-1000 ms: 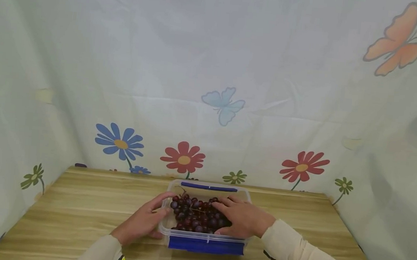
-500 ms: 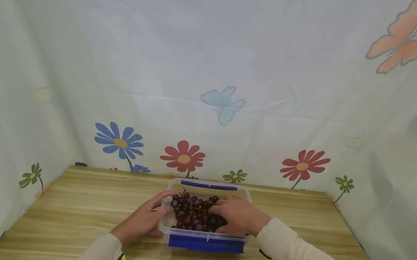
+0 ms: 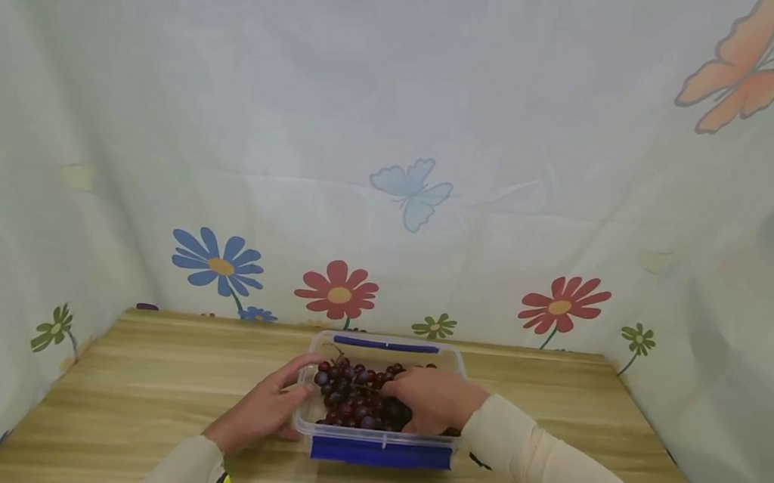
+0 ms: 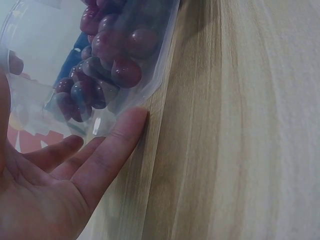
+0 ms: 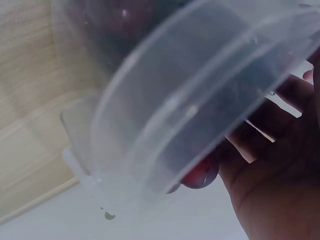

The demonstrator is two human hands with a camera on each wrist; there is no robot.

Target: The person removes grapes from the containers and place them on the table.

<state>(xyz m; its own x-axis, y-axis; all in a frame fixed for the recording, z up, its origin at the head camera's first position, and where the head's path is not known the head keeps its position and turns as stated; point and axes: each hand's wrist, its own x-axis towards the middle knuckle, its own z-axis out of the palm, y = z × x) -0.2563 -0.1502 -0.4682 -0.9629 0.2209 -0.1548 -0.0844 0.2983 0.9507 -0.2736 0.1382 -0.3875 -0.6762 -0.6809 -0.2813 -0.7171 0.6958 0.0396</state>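
Observation:
A clear plastic food container (image 3: 384, 437) with blue clips stands on the wooden table. In it lies a bunch of dark red-purple grapes (image 3: 354, 402), with a thin stem at the far left. My left hand (image 3: 268, 403) rests at the container's left side; in the left wrist view its fairly straight fingers (image 4: 112, 152) touch the outer wall near the base. Over the right part of the box, my right hand (image 3: 439, 397) reaches in, fingers and thumb curled down around grapes. The fingertips are hidden among the fruit. A grape (image 5: 201, 172) shows beside that hand in the right wrist view.
Wood-patterned table surface (image 3: 200, 363) surrounds the container. A pale curtain (image 3: 301, 113) printed with flowers and butterflies encloses the back and both sides. A small dark object (image 3: 147, 306) lies at the table's far left corner.
My right hand has shifted slightly left and deeper into the container, its fingers curling from nearly flat to bent around the grapes. The left hand and container stay put.

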